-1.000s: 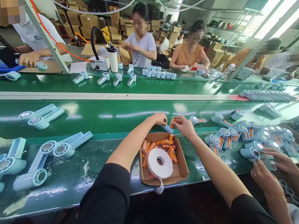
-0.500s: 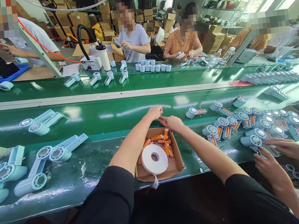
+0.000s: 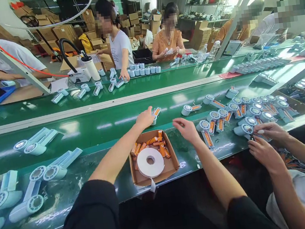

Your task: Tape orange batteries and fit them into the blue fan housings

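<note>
My left hand [image 3: 144, 119] is closed on a small light-blue handheld fan body [image 3: 154, 121] over the green belt. An orange battery [image 3: 156, 111] shows in the handle, pointing away from me; my fingers hide part of the round head. My right hand [image 3: 186, 129] is held apart to the right above the bench edge, fingers loosely bent and nothing visible in them. Below and between my arms stands a cardboard box [image 3: 175, 163] with several orange batteries [image 3: 162, 150] and a roll of white tape [image 3: 144, 163], its loose end hanging over the front.
Fan bodies without visible batteries [image 3: 56, 172] lie at left. Many with orange batteries [image 3: 221, 121] crowd the right, where a co-worker's hands [image 3: 266, 149] handle one. A pale rail [image 3: 86, 109] divides the belts. Other people sit across, one reaching to fan parts [image 3: 121, 82].
My hands have separated: the right drew back to the right, while the left keeps the fan body, now more visible. The view shifted. A person across has reached down to the far belt.
</note>
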The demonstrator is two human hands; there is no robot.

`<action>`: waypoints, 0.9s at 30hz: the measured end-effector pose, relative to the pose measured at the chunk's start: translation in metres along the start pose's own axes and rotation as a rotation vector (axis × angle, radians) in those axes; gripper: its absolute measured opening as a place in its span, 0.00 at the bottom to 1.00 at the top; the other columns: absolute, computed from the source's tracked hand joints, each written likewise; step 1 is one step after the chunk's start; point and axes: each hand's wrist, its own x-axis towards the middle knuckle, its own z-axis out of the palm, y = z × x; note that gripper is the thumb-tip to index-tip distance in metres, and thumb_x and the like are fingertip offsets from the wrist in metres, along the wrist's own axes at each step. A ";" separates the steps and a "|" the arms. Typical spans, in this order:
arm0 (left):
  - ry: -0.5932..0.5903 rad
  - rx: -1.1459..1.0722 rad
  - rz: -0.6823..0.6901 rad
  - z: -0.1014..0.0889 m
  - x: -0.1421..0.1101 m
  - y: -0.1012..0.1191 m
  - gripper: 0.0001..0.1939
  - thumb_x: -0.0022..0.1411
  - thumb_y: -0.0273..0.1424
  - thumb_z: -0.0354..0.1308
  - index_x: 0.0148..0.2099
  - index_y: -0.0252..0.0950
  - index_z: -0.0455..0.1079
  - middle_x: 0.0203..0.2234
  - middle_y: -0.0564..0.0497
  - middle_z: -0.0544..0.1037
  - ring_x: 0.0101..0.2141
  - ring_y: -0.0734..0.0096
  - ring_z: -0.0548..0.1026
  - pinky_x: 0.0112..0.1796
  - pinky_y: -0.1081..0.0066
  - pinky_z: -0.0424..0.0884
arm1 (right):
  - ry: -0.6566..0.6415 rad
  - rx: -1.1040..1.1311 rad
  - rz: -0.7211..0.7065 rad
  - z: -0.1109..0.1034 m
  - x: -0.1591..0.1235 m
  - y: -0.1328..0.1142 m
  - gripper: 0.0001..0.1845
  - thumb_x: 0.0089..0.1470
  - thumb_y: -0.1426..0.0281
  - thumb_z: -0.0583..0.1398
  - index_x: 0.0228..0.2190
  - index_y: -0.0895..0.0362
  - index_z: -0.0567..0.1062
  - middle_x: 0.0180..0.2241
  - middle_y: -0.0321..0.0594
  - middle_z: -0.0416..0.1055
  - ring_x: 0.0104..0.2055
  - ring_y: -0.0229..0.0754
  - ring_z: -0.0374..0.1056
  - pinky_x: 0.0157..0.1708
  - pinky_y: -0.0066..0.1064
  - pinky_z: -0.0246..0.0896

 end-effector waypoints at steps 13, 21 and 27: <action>-0.211 0.227 0.584 0.020 -0.200 -0.043 0.09 0.64 0.31 0.64 0.45 0.44 0.82 0.61 0.47 0.76 0.69 0.42 0.63 0.72 0.39 0.48 | 0.058 0.615 0.308 0.000 -0.138 -0.034 0.39 0.55 0.30 0.55 0.20 0.52 0.76 0.15 0.39 0.71 0.18 0.42 0.65 0.20 0.33 0.64; -0.182 0.283 0.478 0.023 -0.213 -0.051 0.27 0.56 0.30 0.66 0.59 0.44 0.74 0.72 0.47 0.63 0.75 0.41 0.47 0.73 0.42 0.44 | -0.103 0.630 0.161 0.008 -0.112 -0.073 0.39 0.57 0.32 0.55 0.22 0.53 0.77 0.17 0.39 0.72 0.20 0.41 0.67 0.21 0.31 0.63; -0.215 0.321 0.416 0.027 -0.206 -0.047 0.28 0.55 0.33 0.71 0.58 0.41 0.74 0.77 0.44 0.49 0.75 0.33 0.39 0.71 0.38 0.44 | 0.091 0.576 0.182 0.001 -0.108 -0.074 0.36 0.55 0.34 0.58 0.20 0.53 0.75 0.16 0.37 0.69 0.19 0.40 0.64 0.23 0.33 0.61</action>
